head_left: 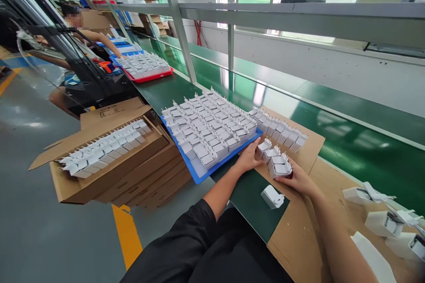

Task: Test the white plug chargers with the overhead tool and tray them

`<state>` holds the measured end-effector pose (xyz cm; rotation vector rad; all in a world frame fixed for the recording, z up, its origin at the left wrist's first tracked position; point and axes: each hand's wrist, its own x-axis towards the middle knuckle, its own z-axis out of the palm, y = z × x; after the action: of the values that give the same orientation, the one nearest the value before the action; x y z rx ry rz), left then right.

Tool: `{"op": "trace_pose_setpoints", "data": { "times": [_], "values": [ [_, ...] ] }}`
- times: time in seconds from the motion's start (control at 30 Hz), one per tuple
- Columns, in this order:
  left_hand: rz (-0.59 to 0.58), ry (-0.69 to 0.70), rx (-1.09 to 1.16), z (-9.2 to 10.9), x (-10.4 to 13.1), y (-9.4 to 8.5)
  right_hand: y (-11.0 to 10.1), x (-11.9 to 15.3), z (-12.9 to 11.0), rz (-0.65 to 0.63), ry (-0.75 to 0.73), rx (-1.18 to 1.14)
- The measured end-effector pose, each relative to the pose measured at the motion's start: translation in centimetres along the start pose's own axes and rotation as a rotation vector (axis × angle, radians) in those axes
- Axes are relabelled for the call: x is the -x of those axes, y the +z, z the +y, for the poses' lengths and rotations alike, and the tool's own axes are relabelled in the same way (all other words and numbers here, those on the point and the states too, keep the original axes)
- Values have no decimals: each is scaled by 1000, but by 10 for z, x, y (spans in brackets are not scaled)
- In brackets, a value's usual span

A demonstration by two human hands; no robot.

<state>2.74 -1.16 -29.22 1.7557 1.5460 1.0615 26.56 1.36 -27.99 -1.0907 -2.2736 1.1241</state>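
A short row of white plug adapters (274, 159) stands on the cardboard between my two hands. My left hand (248, 157) presses against the row's left end, beside the blue tray's corner. At the right end, my right hand (298, 178) has its fingers round the nearest adapter. One loose white adapter (272, 197) lies on the green mat just in front. Behind the hands, a longer row of white adapters (279, 129) rests on cardboard. The blue tray (198, 178) to the left holds several rows of the same adapters.
An open carton (109, 185) of white adapters sits on stacked boxes at left. Farther back are a red tray (156, 77) of adapters and a person's arm (99, 40). Open white housings (381, 223) lie at right. A metal shelf (299, 17) spans above the green conveyor (348, 141).
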Motion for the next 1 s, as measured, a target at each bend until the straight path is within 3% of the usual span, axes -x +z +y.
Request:
{"op": "trace_pose_setpoints", "data": {
  "times": [0.17,0.5,0.67,0.77,0.87,1.0],
  "values": [
    [28,-113,-152,8,-1,-4,1,1,3,16,-25,-22],
    [158,-301,-422,31,-11,14,-3,-2,7,15,-22,83],
    [153,-304,-469,39,-1,3,-4,-2,7,12,13,133],
    [186,-275,-443,48,34,-15,-4,-2,6,11,3,143],
    [264,-277,-286,62,93,-45,-4,-1,6,20,-10,143],
    [517,-436,-184,74,172,-94,-5,1,1,7,32,130]
  ]
}}
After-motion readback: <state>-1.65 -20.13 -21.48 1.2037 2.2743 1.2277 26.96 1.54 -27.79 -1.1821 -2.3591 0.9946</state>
